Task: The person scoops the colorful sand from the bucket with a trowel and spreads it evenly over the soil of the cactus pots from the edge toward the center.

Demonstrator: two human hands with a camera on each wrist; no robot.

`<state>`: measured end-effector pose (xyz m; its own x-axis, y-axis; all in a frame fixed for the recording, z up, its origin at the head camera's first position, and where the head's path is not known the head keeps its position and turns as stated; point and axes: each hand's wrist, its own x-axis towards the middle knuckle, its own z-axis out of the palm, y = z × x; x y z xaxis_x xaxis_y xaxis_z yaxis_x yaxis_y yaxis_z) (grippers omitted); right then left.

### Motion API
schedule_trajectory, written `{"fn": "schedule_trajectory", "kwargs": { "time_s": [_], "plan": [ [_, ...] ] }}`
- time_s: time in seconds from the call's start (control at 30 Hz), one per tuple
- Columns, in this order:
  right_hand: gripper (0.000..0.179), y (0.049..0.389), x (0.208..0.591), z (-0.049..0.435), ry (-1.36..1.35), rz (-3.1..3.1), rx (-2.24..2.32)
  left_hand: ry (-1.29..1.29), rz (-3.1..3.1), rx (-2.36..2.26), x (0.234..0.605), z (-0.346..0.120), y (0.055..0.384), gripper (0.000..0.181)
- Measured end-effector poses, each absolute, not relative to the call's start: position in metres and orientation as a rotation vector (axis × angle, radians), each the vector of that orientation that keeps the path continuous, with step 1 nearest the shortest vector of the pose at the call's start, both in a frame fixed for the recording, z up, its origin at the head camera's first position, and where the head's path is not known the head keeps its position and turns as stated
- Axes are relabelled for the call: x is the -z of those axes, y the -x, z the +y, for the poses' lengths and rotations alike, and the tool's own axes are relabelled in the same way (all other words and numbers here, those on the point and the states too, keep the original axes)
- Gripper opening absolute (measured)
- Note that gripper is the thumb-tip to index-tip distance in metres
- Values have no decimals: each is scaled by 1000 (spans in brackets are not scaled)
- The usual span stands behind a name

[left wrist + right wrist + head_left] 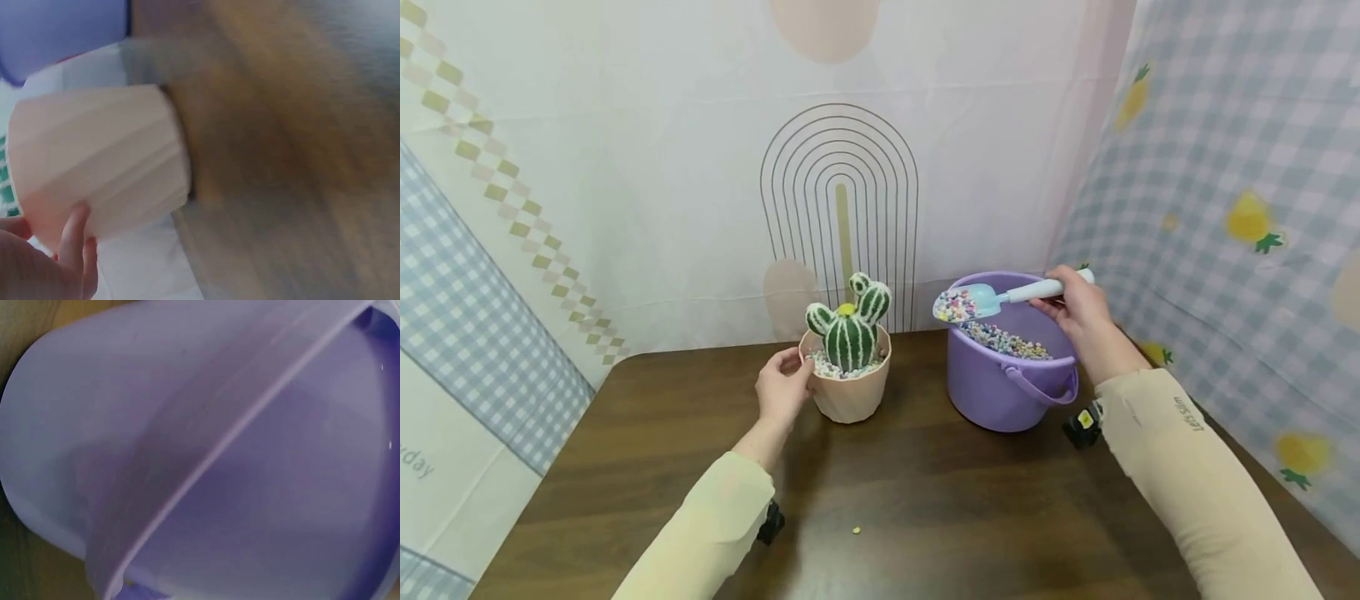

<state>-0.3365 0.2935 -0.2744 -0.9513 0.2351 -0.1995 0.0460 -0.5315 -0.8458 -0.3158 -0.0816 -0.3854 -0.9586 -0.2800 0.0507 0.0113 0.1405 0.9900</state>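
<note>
A toy-like green cactus point(850, 340) with white stripes and a yellow top stands in a pale peach pot point(848, 398) among small coloured pebbles point(827, 367). My left hand point(784, 385) holds that pot at its left rim, thumb at the edge; in the left wrist view fingers point(75, 237) lie against its ridged side. My right hand point(1078, 308) grips the white handle of a small light-blue shovel point(988, 300). Its blade carries multicoloured pebbles above the rim of a purple bucket point(1000, 392). More pebbles point(1007, 342) lie inside the bucket.
The bucket's handle point(1037, 390) hangs down at its front, and crosses the right wrist view. One yellow pebble point(857, 530) lies on the brown wooden table point(940, 508). Patterned cloth point(985, 167) hangs behind the table and along both sides.
</note>
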Motion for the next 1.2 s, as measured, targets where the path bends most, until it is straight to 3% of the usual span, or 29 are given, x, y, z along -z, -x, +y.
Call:
{"fn": "schedule_trajectory", "kwargs": {
  "time_s": [0.33,1.2],
  "plan": [
    [3,344,274,264,416,-1587,-2594,-245,-2249,2046,376,-90,336,35],
    [9,362,279,209,380,-1874,-2365,-273,-2241,1991,378,-85,336,36]
  ]
}}
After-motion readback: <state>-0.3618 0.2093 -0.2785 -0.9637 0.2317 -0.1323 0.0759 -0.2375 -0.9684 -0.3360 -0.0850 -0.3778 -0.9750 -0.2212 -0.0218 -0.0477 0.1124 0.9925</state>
